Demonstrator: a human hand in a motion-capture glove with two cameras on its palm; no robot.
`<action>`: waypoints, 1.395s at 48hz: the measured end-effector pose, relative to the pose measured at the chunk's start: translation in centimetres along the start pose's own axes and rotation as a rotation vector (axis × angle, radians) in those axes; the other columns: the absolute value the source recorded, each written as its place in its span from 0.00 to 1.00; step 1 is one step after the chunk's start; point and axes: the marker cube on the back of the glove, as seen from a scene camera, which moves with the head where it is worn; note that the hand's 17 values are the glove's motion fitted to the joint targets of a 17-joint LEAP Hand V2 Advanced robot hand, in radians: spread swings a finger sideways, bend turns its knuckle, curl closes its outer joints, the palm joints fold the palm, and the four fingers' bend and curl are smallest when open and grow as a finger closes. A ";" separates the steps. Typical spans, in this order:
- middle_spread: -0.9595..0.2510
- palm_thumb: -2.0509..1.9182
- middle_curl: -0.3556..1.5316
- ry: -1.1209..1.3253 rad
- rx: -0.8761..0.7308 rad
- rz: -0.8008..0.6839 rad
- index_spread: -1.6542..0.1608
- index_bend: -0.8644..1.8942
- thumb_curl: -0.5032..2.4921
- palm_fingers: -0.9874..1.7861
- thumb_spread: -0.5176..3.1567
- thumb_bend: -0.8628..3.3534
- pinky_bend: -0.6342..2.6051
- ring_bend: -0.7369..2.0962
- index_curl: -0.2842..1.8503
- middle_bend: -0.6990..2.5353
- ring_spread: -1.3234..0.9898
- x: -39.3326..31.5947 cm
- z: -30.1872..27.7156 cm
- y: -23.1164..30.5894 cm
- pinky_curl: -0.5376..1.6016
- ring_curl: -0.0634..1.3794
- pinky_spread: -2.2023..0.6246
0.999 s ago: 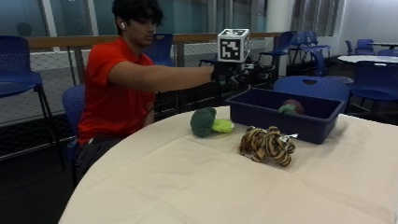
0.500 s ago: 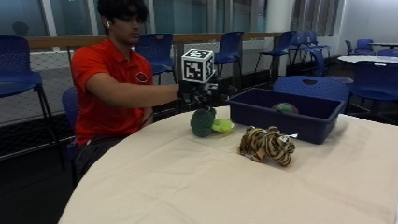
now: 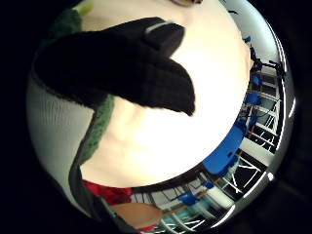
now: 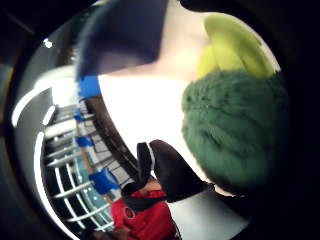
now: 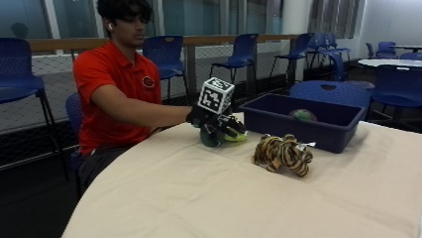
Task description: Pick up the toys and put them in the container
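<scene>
In the outside view my gloved right hand (image 5: 212,120) sits on top of a dark green plush toy (image 5: 210,138) with a yellow-green part (image 5: 235,137), on the table beside the blue container (image 5: 277,124). My fingers curl down around the toy. The thumb side palm view is largely filled by the green plush toy (image 4: 235,130), with my thumb (image 4: 170,172) next to it. A gloved finger (image 3: 122,68) crosses the little finger side palm view. A striped tiger toy (image 5: 284,154) lies in front of the container. Inside the container lies a green round toy (image 5: 303,115).
The round table (image 5: 198,198) has a cream cloth. The person sits at its far left edge. Blue chairs (image 5: 330,91) stand behind the container and along the railing.
My hand has moved from above the container's left end back and down onto the green plush toy, and its fingers now wrap the toy. The outside camera has shifted too.
</scene>
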 end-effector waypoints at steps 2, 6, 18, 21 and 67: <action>0.75 0.50 0.27 0.018 -0.026 0.006 0.71 0.37 0.25 0.26 0.42 0.19 0.59 0.30 0.30 0.25 0.59 0.1 0.5 -0.1 0.42 0.11 0.83; 0.75 0.51 0.27 0.006 -0.033 -0.001 0.71 0.37 0.25 0.27 0.43 0.20 0.59 0.30 0.30 0.25 0.60 0.1 0.8 -0.2 0.42 0.11 0.82; 0.76 0.55 0.24 0.140 -0.027 -0.019 0.68 0.38 0.27 0.38 0.48 0.22 0.56 0.51 0.29 0.22 0.54 -0.9 1.0 0.0 0.41 0.22 0.76; 0.77 0.56 0.23 0.158 0.015 -0.012 0.68 0.39 0.27 0.39 0.49 0.22 0.57 0.56 0.30 0.22 0.52 -1.4 1.1 0.1 0.41 0.25 0.74; 0.60 0.69 0.30 -0.033 0.436 -0.023 0.65 0.43 0.44 0.69 0.36 0.24 0.52 0.63 0.42 0.29 0.36 -5.7 -23.8 -3.8 0.43 0.37 0.62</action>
